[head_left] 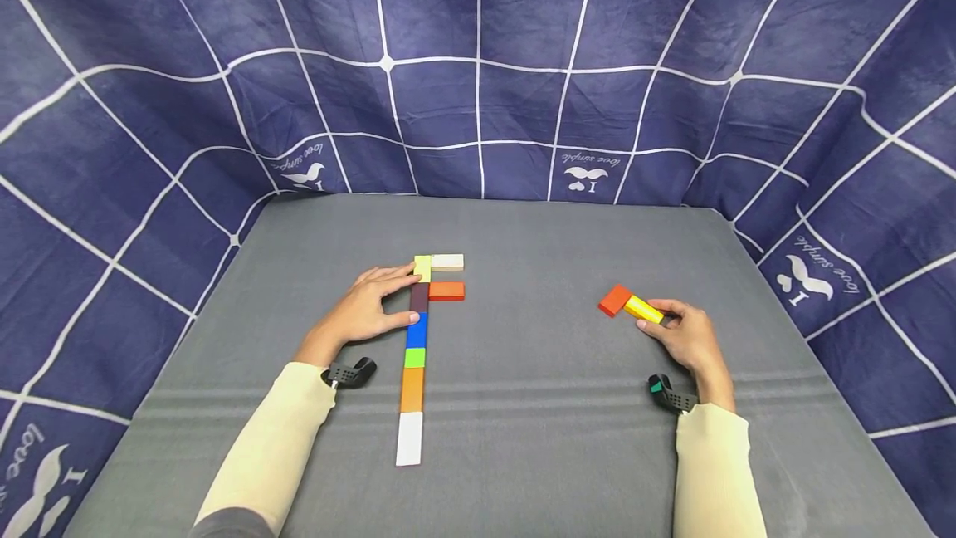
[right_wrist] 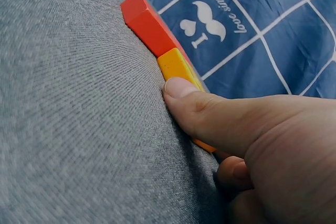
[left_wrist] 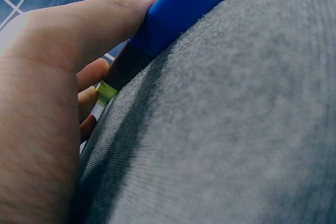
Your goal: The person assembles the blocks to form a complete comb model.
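A column of flat coloured blocks lies on the left: pale yellow-green block (head_left: 423,266) at the far end, then dark purple block (head_left: 420,298), blue block (head_left: 417,335), green block (head_left: 414,358), orange block (head_left: 412,390) and white block (head_left: 409,438). My left hand (head_left: 366,305) rests along the column's left side, fingertips at the yellow-green block, thumb touching the blue one, fingers fairly straight. On the right, my right hand (head_left: 689,335) pinches a yellow block (head_left: 641,308) between thumb and fingers, hiding its near end. A red-orange block (head_left: 616,300) touches the yellow block's far end.
Two blocks jut rightward from the column: a cream block (head_left: 447,261) at the top and an orange-red block (head_left: 446,291) by the purple one. Grey cloth (head_left: 523,405) covers the table. A blue gridded curtain (head_left: 523,106) surrounds its back and sides.
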`<state>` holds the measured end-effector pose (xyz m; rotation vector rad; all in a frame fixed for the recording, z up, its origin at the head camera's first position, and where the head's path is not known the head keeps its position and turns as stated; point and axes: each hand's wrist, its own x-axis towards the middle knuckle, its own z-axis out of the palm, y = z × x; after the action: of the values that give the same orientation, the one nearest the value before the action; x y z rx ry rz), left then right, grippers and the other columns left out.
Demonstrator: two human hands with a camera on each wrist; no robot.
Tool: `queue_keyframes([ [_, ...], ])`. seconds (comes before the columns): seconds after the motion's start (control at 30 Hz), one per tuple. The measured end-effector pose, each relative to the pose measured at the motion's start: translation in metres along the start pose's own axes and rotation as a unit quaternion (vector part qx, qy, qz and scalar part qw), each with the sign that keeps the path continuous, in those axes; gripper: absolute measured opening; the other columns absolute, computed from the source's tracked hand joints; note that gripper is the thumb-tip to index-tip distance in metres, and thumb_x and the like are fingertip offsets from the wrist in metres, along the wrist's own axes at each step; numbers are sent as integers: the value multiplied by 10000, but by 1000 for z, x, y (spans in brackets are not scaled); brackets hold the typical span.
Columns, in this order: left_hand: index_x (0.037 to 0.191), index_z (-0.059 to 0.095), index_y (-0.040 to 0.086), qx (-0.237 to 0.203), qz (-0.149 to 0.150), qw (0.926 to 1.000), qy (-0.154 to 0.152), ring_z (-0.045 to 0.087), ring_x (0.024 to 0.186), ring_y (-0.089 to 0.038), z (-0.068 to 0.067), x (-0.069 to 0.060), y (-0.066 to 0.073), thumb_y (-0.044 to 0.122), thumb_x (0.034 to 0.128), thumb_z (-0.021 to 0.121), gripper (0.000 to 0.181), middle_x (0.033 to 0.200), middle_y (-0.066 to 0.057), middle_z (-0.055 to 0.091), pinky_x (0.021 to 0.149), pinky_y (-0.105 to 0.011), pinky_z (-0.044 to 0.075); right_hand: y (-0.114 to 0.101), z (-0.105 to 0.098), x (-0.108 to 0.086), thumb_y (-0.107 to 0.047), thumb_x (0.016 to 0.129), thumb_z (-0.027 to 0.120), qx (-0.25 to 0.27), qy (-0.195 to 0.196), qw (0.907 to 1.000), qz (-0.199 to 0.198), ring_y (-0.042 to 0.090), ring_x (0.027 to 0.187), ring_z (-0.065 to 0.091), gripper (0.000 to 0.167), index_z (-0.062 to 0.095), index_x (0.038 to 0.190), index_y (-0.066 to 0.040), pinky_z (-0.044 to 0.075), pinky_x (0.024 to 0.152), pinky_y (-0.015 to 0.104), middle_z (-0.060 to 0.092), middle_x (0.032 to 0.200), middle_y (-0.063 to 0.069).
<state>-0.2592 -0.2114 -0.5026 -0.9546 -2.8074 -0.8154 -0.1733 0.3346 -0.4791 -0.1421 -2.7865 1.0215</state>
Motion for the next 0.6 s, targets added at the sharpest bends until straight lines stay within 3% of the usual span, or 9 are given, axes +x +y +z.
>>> queue_keyframes([
  [0.23,1479,511,282,-67,-33,10000,12,416,1436,-262,0,0,3,606,843,715,743,1604,27,403,1211,-560,187,-3,-4,-2,-257,809,848,-230,53,9996,181,-10,595,494,477,701,1204,-33,400,512,231,708,883,143],
  [0.37,1476,516,277,-99,-53,9999,52,422,1431,-261,0,0,2,595,840,723,741,1601,25,407,1208,-568,186,-4,-4,-1,-283,819,838,-309,66,9991,275,1,614,497,454,710,1183,-44,400,526,235,704,853,113],
  [0.47,1476,516,283,-75,-41,9999,68,427,1427,-253,0,-1,1,600,839,722,741,1599,31,409,1209,-567,187,-1,-3,-1,-273,834,827,16,75,9991,422,-4,578,494,443,706,1187,-35,399,500,239,681,777,25],
  [0.6,1476,513,299,-25,-23,10000,74,429,1427,-231,0,0,0,623,840,708,740,1599,45,406,1214,-546,190,2,-1,-2,-249,857,810,864,138,9933,757,-23,533,492,478,664,1241,-5,412,468,228,615,736,-158],
])
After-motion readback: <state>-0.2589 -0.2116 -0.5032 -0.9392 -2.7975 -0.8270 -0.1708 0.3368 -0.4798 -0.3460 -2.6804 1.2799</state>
